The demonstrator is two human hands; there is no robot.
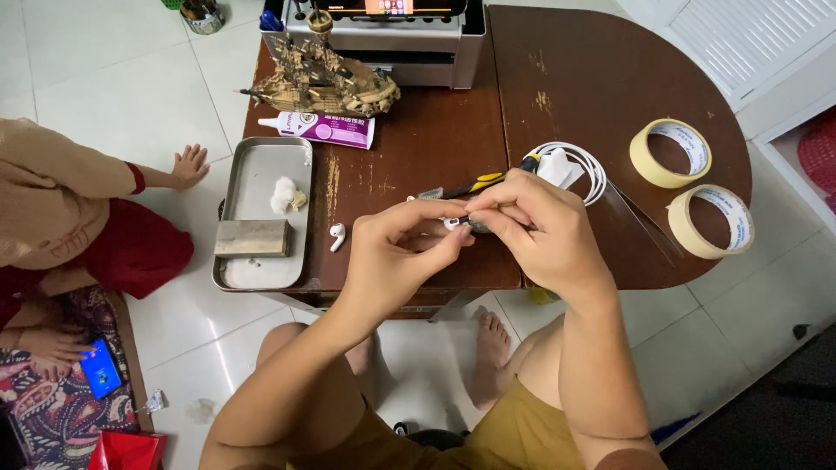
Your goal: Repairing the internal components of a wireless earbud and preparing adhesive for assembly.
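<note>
Head view, mid-frame: your left hand (396, 252) and right hand (535, 228) pinch closed on a small white earbud piece (455, 224) above the dark brown wooden table (575, 87); the right also grips a yellow-and-black screwdriver (477, 184). Another white earbud (337, 236) lies left.

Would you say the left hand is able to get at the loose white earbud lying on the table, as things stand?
Probably yes. The earbud lies in the open on the table, just left of the left hand, with nothing between them. However, the left fingers are pinching a small white part with the right hand, so they would have to let go first.
</note>
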